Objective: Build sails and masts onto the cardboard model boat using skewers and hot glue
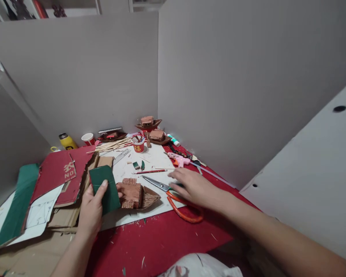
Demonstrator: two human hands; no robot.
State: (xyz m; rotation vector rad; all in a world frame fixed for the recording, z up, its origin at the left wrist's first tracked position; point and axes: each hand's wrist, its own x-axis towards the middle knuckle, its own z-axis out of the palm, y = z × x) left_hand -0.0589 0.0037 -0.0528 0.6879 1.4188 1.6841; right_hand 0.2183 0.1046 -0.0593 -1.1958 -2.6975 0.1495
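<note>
- Left hand (92,204): pinching green card (112,194), thumb on top, fingers behind.
- Right hand (192,186): fingers loosely extended, nothing visibly gripped, over scissors (161,186) (contact unclear).
- Card: probably light, stiffish, easily creased; hold lightly near an edge.
- Scissors: likely heavy, rigid; take by the orange loops.
- Between hands: model boat (135,194), looks fragile; support the hull.
- Past right fingertips: pink glue gun (179,159).
</note>
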